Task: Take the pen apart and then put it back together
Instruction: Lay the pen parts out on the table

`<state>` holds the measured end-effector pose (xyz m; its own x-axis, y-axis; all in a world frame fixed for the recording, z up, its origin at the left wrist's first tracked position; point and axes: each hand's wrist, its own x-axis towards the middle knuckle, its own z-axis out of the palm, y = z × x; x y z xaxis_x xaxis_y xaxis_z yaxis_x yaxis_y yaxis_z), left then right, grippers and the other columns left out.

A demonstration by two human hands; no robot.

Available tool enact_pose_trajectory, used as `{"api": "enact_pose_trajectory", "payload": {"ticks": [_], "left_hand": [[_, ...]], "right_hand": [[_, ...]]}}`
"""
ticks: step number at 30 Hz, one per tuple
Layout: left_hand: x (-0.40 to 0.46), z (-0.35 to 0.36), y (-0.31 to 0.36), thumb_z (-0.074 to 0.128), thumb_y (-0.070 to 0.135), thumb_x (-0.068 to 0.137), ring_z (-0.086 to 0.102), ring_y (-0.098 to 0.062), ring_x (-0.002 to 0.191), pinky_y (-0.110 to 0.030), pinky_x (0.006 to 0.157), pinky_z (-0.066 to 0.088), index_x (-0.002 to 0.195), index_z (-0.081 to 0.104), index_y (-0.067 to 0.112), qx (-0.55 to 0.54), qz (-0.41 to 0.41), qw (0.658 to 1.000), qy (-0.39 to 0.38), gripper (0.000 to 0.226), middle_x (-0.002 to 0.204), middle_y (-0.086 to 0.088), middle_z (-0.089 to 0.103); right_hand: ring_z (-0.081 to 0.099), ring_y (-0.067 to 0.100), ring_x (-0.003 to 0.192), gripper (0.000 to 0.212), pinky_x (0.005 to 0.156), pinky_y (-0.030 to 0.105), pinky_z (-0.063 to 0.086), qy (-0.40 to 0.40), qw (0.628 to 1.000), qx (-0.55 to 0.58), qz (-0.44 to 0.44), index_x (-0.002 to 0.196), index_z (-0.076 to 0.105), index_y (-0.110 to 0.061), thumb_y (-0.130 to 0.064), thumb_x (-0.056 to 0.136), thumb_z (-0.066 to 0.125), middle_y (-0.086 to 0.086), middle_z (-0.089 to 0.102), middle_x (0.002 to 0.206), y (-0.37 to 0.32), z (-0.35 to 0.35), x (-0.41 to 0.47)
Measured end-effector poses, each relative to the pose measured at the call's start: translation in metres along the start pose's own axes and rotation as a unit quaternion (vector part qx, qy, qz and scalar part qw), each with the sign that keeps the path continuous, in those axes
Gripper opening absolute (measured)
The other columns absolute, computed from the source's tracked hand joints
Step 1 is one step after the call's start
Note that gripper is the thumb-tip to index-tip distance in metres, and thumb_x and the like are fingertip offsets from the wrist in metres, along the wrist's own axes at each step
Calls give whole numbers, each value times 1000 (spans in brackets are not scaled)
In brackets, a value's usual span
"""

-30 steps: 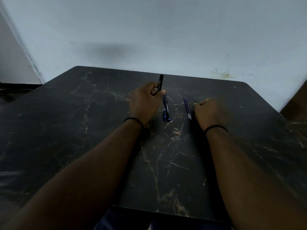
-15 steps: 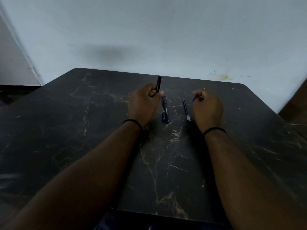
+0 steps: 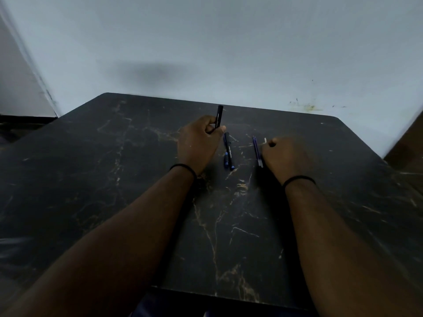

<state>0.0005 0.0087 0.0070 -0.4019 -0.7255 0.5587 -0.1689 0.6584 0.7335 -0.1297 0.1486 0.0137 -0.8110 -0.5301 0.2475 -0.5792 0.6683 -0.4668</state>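
A: What differs from half a second ago?

B: The right hand [image 3: 285, 156] has dropped from its raised position to the table [image 3: 114, 179], and the pale-tipped part it pinches now points away from the person, low over the surface. The left hand [image 3: 198, 143] has hardly shifted.

A: Describe the work surface.

B: A dark marble-pattern table with gold veins, standing against a pale wall [image 3: 229, 42]. Both forearms reach across it.

A: Left hand grip?

B: Fingers and thumb are curled around a black pen barrel [image 3: 219, 116], held nearly upright, its upper end clear of the hand. A black wristband [image 3: 183, 167] sits at the wrist.

A: Right hand grip?

B: Fingers are curled tight, pinching a thin pale-tipped piece [image 3: 265, 140]; the exact part cannot be identified. A second black band [image 3: 298, 178] circles this wrist.

A: Loose parts?

B: Between the hands, a black and blue pen section [image 3: 229, 154] lies flat on the table. Just beside the right hand lies a slim blue refill [image 3: 256, 151], roughly parallel to it.
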Motion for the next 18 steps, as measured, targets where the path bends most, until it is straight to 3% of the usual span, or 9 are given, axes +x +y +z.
{"api": "enact_pose_trajectory", "payload": {"ticks": [6, 15, 18], "left_hand": [[0, 0, -2, 71, 31, 89, 66, -27, 71, -44, 68, 59, 87, 69, 22, -5, -8, 1000, -3, 10, 73, -7, 69], [2, 0, -3, 70, 31, 89, 58, -19, 62, -38, 64, 55, 80, 63, 29, 0, 2, 1000, 3, 12, 65, 1, 61], [3, 1, -4, 70, 31, 89, 64, -25, 67, -41, 66, 58, 84, 67, 24, -4, 0, 1000, 1, 9, 70, -5, 66]], "right_hand": [[65, 31, 102, 21, 93, 41, 54, -7, 999, 40, 10, 108, 73, -18, -22, 94, 58, 10, 71, 109, 1, 2, 0], [66, 32, 97, 19, 88, 40, 55, 36, 995, 90, 25, 103, 71, -18, -24, 91, 58, 10, 72, 102, 0, 7, 1], [65, 34, 100, 21, 89, 42, 55, 40, 996, 83, 20, 106, 71, -17, -25, 91, 58, 12, 72, 105, 1, 9, 1]]}}
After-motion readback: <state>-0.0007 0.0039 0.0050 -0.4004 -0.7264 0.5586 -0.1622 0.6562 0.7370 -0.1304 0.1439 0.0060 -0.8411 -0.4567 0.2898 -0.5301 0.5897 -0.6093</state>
